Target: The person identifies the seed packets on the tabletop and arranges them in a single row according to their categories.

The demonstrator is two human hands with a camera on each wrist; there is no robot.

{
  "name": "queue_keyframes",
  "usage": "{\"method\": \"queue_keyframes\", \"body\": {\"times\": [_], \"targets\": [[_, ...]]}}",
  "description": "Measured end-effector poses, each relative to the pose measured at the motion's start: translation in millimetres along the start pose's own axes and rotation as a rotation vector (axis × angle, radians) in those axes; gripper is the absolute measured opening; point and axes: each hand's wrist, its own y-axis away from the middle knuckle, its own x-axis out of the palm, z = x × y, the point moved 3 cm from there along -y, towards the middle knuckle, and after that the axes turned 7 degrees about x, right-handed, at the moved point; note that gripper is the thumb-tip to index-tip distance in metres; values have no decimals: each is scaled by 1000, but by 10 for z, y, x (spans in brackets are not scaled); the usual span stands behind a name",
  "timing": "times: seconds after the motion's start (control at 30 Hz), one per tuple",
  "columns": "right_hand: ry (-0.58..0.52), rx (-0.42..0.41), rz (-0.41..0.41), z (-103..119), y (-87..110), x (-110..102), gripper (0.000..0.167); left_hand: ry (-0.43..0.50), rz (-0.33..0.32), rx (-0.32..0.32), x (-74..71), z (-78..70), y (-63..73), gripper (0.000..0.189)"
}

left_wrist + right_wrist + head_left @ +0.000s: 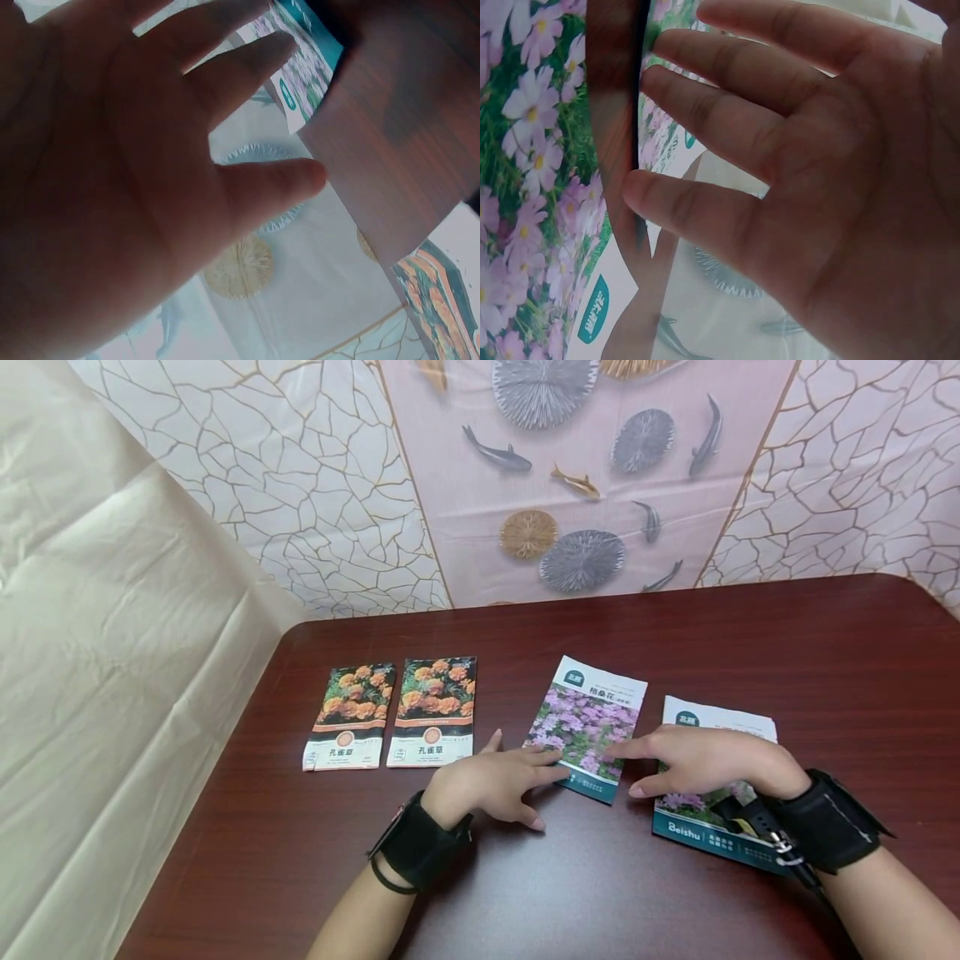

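Two flower seed packets with pink-purple blossoms lie on the right half of the table. My left hand, fingers spread and fairly straight, touches the lower left part of the middle packet. From the other side, the fingertips of my right hand meet that packet's right edge. The right hand also reaches over the second purple-flower packet, hiding its middle. In the right wrist view this second packet fills the left side, and the right fingers are extended.
Two seed packets with orange marigolds, one at the far left and one beside it, lie flat on the dark red wooden table. A patterned cloth hangs behind the table, and a pale sheet hangs at the left.
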Motion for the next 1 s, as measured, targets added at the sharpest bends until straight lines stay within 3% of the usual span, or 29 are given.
{"method": "queue_keyframes", "body": {"times": [0.27,0.7,1.0], "targets": [[3,-20,-35,-12,-18,2,53,9,27,-31,21,-20,5,69],[37,0,-100,-9,2,-19,52,62,5,-152,-13,39,61,71],[64,10,-128,3,11,-38,51,62,12,-174,-24,86,71,69]]}}
